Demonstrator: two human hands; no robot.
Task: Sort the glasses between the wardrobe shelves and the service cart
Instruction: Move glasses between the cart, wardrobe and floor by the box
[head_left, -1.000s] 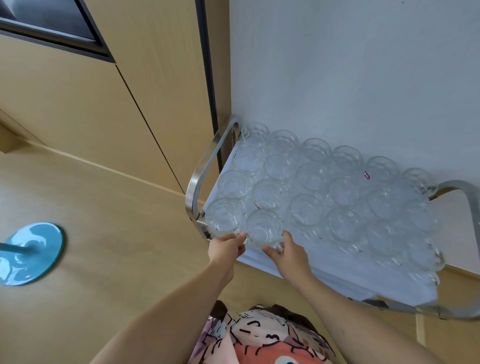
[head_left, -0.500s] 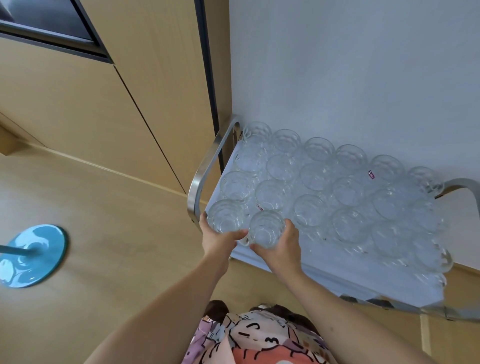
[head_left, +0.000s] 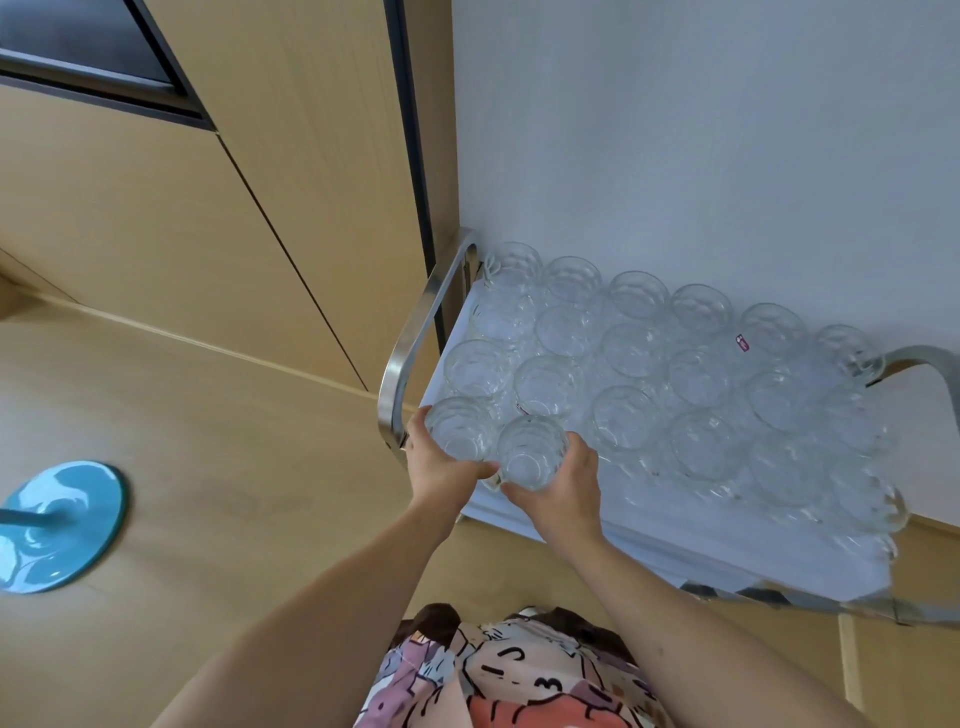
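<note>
Head view: left hand (head_left: 441, 467) and right hand (head_left: 563, 488) each grip 1 glass; lifting could knock the crowded neighbours on the cart (head_left: 597, 525).

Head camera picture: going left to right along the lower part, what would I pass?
Blue disc → left hand → right hand → cart's right handle.

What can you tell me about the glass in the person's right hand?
The glass in the right hand is a clear, faceted tumbler, apparently empty and roughly upright, mouth toward the camera. The right hand wraps its near side, fingers round the right wall. It sits at the near left corner of the service cart, pressed beside the similar glass in the left hand, with more glasses packed behind it. Whether it is lifted off the white top cannot be told.
</note>
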